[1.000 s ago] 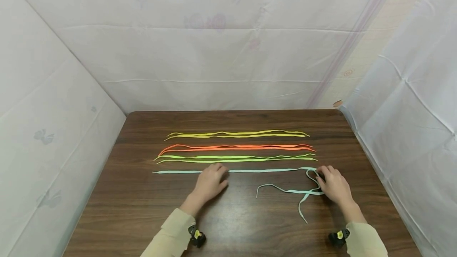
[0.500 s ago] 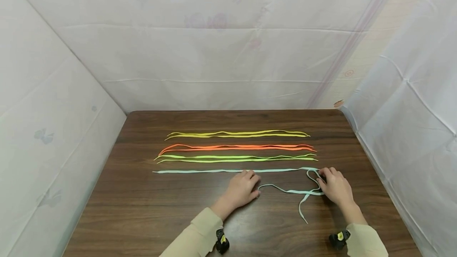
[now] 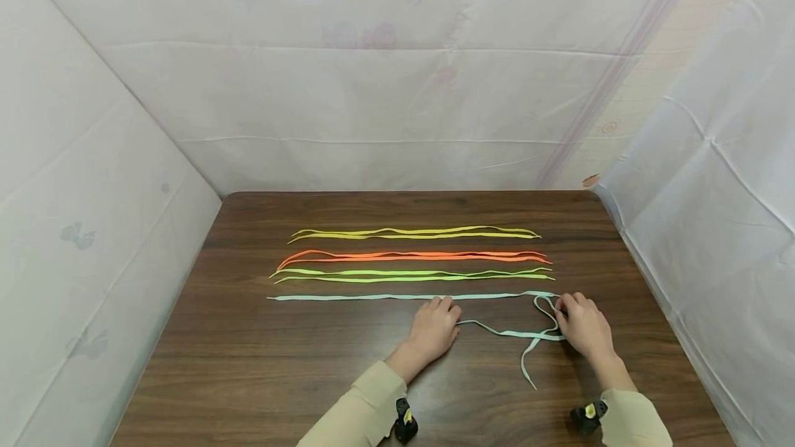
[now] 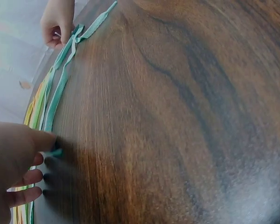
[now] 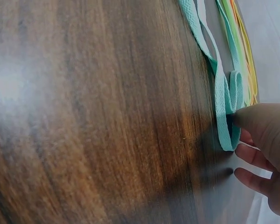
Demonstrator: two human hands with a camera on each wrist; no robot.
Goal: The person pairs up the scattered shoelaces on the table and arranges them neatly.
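A mint-green shoelace (image 3: 360, 297) runs nearly straight across the table, its right end at my right hand (image 3: 584, 326). Nearer me lies a loose mint-green stretch (image 3: 522, 334) with a loop and a crossing beside that hand; whether it is the same lace I cannot tell. My left hand (image 3: 433, 328) pinches the left end of the loose stretch, and a short tip (image 4: 57, 152) pokes out under the thumb in the left wrist view. My right thumb and forefinger pinch mint lace (image 5: 234, 93) by the loop; the exact contact is partly hidden.
Beyond the mint lace lie paired laces in lime green (image 3: 397, 272), orange (image 3: 410, 256) and yellow (image 3: 422, 232), all roughly parallel. A free mint tail (image 3: 526, 371) points toward me. White sheeting (image 3: 373, 123) stands behind and beside the brown table (image 3: 248, 378).
My left hand has moved right, off the straight mint lace, to the end of the loose stretch, and now pinches it. The right hand has stayed nearly still.
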